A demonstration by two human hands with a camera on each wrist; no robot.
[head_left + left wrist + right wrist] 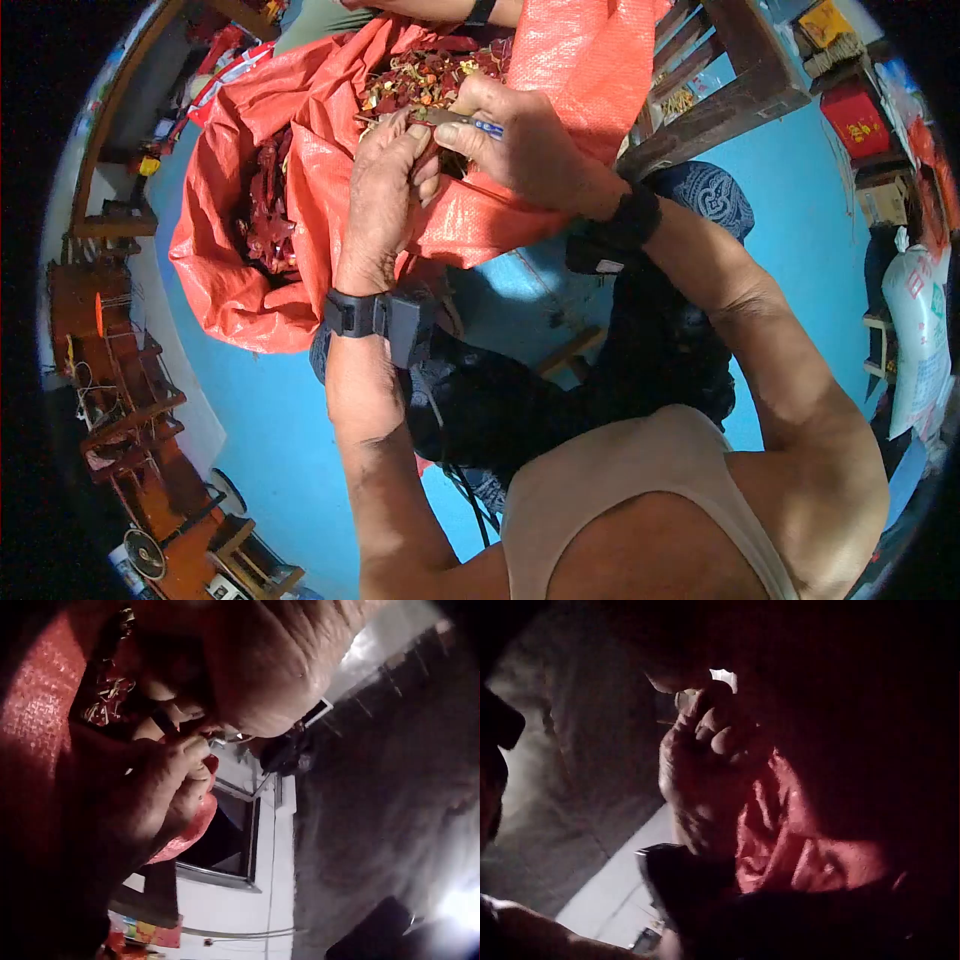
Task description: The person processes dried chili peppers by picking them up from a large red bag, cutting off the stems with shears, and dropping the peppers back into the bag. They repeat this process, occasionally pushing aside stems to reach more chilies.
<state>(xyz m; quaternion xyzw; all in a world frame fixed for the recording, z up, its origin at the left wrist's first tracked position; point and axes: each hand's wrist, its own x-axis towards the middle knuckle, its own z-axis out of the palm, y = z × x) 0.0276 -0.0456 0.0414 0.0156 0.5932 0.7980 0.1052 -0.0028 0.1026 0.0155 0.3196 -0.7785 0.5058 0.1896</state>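
Observation:
In the head view my right hand (pixel 530 140) grips a small tool with a blue handle (pixel 487 128), its metal end pointing toward my left hand (pixel 385 180). The left hand's fingers are curled, pinching something small and dark red at the tool's tip. Both hands are over an open red woven sack (pixel 470 225) holding dark red and yellowish dried pieces (pixel 420 85). The left wrist view shows the right hand (pixel 161 780) close to the left, the tool mostly hidden. In the dark right wrist view the left hand (pixel 697 757) has its fingers curled.
A second red sack opening (pixel 215 290) with dark red dried pieces (pixel 268 215) lies to the left. A wooden chair (pixel 725 110) stands at the upper right. Another person's arm (pixel 440 8) reaches in at the top. Shelves with goods line the right side; the floor (pixel 270 450) is blue.

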